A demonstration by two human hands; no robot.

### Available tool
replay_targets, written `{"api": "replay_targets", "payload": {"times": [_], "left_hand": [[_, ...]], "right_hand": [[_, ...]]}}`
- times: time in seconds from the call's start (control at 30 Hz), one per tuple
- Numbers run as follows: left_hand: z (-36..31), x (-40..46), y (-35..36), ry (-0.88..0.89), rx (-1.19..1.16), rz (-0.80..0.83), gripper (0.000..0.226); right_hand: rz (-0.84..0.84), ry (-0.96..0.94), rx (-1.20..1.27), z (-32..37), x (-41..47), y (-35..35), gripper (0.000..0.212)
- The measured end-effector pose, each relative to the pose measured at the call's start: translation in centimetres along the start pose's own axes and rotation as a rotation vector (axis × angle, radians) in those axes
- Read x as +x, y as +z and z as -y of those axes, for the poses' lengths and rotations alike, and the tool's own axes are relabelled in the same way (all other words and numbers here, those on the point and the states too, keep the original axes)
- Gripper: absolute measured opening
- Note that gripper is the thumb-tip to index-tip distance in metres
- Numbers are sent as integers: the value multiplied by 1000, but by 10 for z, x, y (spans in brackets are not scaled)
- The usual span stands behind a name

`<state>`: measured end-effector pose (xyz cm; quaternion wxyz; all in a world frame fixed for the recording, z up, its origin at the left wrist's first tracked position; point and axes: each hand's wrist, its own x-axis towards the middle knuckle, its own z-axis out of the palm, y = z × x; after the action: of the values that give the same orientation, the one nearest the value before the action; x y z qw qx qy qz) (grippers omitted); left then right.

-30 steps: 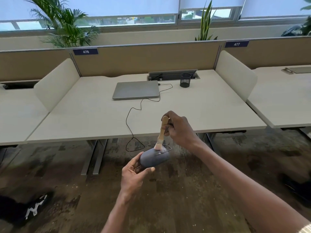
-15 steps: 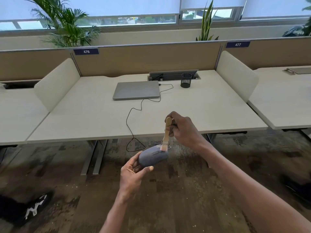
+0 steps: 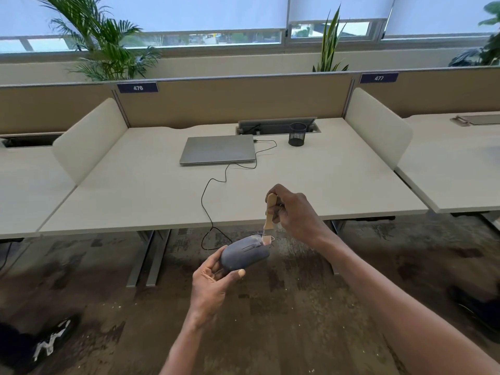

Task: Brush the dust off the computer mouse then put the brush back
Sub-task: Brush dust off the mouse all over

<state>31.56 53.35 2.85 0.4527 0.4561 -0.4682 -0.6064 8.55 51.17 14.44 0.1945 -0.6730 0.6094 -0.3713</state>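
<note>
Low in the middle of the frame, the left hand (image 3: pixel 209 286) is closed around the rear of the grey mouse (image 3: pixel 244 256), thumb along the near side and fingers underneath, so the mouse is held in the air in front of the worktop (image 3: pixel 151 190), above the floor (image 3: pixel 270 320). Its black cable (image 3: pixel 207 209) is looped down from the worktop edge and is run back toward the closed laptop (image 3: pixel 219 150) further up the frame.

Just right of the mouse, the wooden brush (image 3: pixel 268 219) is held nearly upright, its pale bristles touching the far end of the mouse's top. The right hand (image 3: pixel 293 212) is curled around the brush handle, with the fingertips pinching it near the upper half.

The brushing step appears to be under way. It would be done well if short, light strokes were drawn away from the body, off the edge of the mouse, so dust is carried off it rather than back over it. The seam and wheel slot would deserve attention, and the mouse could be turned so each side is reached. The cable should be kept slack. At the upper right of the worktop, the black mesh cup (image 3: pixel 297 134) looks a likely place for the brush to be returned.
</note>
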Motion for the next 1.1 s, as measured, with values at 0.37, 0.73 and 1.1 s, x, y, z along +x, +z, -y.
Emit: {"api": "replay_targets", "payload": {"times": [0.37,0.73,1.1], "left_hand": [[2,0,-4,0,17,14,69],[7,-2,-10,-7,42,53,75],[6,-6,-10,-14,33,67,74]], "right_hand": [[-43,39,102,-6,5,-10,41],[-52,45,111,0,10,3,36],[45,1,13,15,6,-1,39]]}}
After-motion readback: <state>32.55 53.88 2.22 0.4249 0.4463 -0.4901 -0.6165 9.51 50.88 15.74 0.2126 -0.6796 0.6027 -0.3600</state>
